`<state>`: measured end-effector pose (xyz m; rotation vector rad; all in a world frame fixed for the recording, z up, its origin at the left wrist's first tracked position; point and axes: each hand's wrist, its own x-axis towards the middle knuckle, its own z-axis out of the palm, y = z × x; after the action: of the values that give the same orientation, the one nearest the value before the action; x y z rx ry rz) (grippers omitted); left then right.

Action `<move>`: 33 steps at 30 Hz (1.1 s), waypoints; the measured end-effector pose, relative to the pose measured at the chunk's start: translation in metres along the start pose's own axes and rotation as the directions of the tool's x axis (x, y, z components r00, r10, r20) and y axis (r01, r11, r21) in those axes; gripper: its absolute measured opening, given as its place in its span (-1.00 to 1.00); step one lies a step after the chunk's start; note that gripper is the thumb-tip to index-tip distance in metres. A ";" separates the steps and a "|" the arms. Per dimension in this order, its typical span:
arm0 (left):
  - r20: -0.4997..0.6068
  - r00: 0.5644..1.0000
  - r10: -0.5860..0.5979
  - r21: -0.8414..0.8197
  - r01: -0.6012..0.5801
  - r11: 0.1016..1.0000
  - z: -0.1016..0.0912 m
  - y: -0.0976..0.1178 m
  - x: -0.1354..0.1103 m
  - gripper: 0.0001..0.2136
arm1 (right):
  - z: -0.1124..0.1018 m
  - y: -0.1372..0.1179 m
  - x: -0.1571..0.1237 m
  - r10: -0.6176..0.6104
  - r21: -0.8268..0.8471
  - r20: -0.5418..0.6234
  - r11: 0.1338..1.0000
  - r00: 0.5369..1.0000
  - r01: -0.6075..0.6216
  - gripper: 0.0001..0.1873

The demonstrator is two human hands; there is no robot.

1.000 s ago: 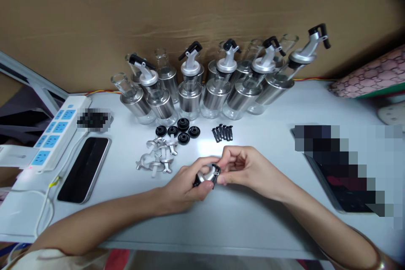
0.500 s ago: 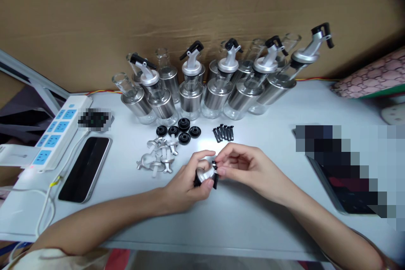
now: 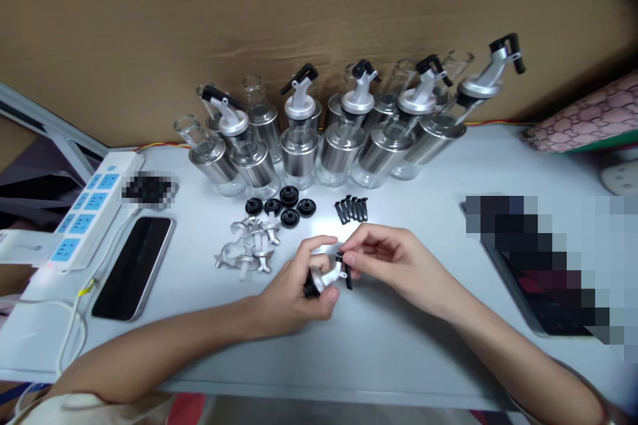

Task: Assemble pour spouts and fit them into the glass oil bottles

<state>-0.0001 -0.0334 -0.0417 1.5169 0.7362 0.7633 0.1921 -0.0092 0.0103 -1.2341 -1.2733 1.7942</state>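
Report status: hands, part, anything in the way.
Left hand holds silver spout cap. Right hand pinches black lever at its tip. Spouts, gaskets, spare levers beyond, untouched.

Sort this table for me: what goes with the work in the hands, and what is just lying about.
In use: left hand holding a spout; right hand pinching a black clip at its tip; loose spouts; black rings; spare clips; bottles.
Lying about: power strip; phone; cushion.
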 end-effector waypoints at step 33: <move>0.045 0.999 -0.010 -0.004 0.010 1.000 -0.001 0.002 -0.002 -0.59 | -0.003 -0.004 0.003 0.148 0.041 0.137 0.987 0.979 -0.155 -0.60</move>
<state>-0.0024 -0.0347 -0.0401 1.5215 0.7075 0.7203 0.1938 -0.0043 0.0127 -1.2296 -1.2252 2.0357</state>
